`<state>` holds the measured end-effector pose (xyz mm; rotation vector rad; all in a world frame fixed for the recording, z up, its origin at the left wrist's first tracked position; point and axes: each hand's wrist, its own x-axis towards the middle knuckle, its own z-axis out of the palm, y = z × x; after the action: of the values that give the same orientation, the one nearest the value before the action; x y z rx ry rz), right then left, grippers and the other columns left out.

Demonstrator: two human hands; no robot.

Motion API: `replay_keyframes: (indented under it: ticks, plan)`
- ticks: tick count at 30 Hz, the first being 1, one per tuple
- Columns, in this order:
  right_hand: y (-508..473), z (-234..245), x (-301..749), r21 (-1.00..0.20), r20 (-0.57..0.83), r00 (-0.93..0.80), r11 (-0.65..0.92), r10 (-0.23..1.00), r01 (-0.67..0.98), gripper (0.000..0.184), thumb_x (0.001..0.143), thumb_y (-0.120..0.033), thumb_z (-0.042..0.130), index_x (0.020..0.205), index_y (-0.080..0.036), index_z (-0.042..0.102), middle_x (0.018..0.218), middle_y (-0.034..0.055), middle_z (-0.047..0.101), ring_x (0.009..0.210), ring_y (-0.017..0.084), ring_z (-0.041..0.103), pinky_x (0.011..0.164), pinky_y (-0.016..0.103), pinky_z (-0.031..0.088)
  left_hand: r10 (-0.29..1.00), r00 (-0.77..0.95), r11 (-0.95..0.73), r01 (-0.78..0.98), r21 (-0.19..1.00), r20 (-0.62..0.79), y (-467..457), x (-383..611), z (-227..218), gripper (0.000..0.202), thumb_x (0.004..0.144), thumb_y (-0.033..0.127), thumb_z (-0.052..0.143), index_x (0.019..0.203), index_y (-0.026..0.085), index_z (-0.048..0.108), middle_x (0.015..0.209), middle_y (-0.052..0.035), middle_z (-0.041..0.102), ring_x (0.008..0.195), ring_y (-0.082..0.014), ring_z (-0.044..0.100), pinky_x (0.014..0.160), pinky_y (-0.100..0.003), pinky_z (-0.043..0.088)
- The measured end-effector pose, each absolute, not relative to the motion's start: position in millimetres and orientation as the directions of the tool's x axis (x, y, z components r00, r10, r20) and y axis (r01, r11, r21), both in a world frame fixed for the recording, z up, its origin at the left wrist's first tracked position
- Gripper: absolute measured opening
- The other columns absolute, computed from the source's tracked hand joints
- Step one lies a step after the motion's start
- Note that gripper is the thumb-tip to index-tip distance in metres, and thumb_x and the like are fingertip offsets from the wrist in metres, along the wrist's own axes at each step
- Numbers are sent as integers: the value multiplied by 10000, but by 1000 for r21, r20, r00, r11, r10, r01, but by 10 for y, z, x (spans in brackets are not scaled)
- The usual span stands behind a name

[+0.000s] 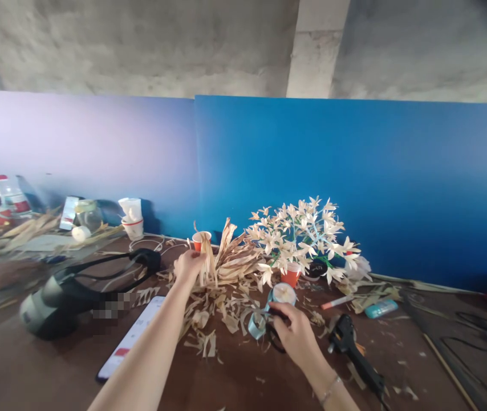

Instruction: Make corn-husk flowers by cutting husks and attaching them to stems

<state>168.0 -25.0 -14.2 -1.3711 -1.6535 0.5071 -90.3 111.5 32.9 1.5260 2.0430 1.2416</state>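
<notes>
My left hand (190, 265) reaches forward, its fingers closed at the edge of pale dried corn husk (209, 262), just in front of an orange paper cup (201, 240). Scissors (274, 337) with dark handles sit in my right hand (292, 331), which is low over the table beside a blue tape roll (257, 325). Fingers partly hide the scissors. Behind that hand lies a round, pale-topped roll with a blue rim (283, 293). A bunch of cream husk flowers (299, 234) on green and blue stems stands in a red cup (290, 275).
Husk scraps (226, 308) litter the brown table (235, 377). A glue gun (354, 348) lies right, near a light-blue packet (381, 309). Left are a phone (134, 337), a grey-black strapped device (55, 302) and a white cup (133, 228). A blue panel (354, 154) stands behind.
</notes>
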Motion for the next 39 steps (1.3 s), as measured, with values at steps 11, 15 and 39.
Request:
replay_keyframes:
  ticks: [11,15,39]
  plan:
    - [-411,11,1524,-956,-103,-226,-159,969,-246,416,604,-182,597,1018,-156,635,920,66,657,864,184,572,766,285,420,952,-303,-247,-651,718,53,673,-500,392,286,505,109,701,761,140,576,668,-13,660,622,-129,625,599,-225,475]
    - [-419,-14,1490,-951,-118,-240,-180,964,-253,429,583,-189,689,1009,-177,636,843,34,637,730,140,555,650,240,409,951,-308,-216,-741,636,-37,538,-334,287,230,507,98,738,691,130,604,655,2,670,616,-107,618,570,-192,456]
    - [-490,-110,1253,-979,-33,-292,-89,956,-183,445,693,-518,626,939,-155,552,607,-19,508,520,77,447,442,174,291,867,-483,-306,-317,898,125,62,61,0,361,621,371,693,889,147,601,857,-72,678,790,-210,635,720,-309,483]
